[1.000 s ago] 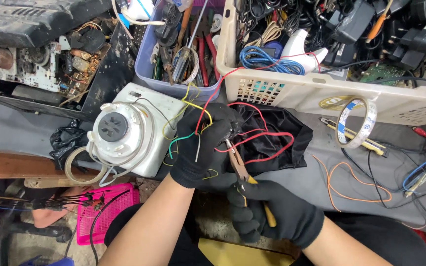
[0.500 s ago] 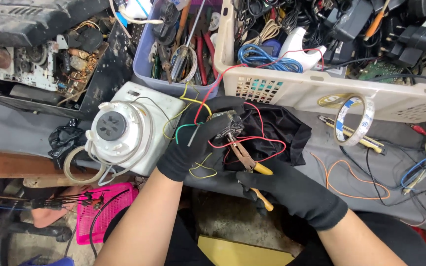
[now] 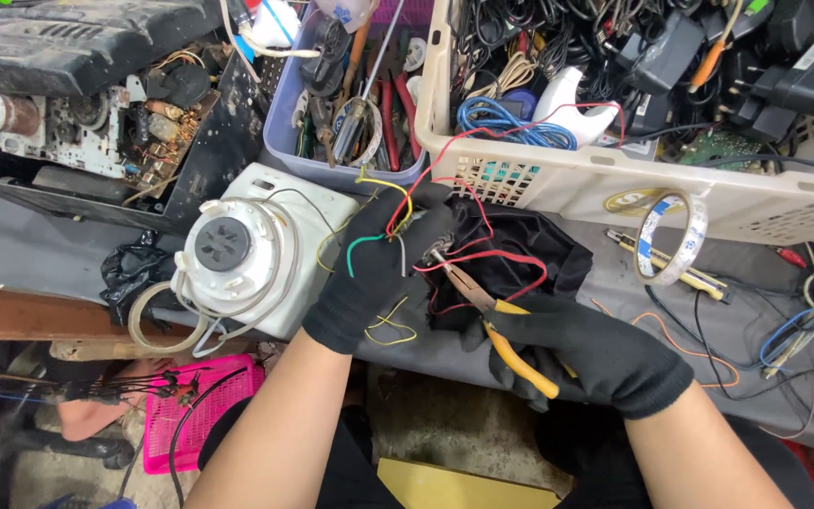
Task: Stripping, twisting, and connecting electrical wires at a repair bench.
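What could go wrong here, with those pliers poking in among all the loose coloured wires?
The pliers in the right hand point into a bundle of thin wires pinched by the left hand; a slip might nick the wrong wire or jab the glove. The wires also trail up to the beige basket, so a tug could snag there.

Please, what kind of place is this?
Probably an electronics repair workbench. An opened chassis shows bare components, a beige basket is full of cables and adapters, and the gloved right hand holds yellow-handled pliers at loose wires.
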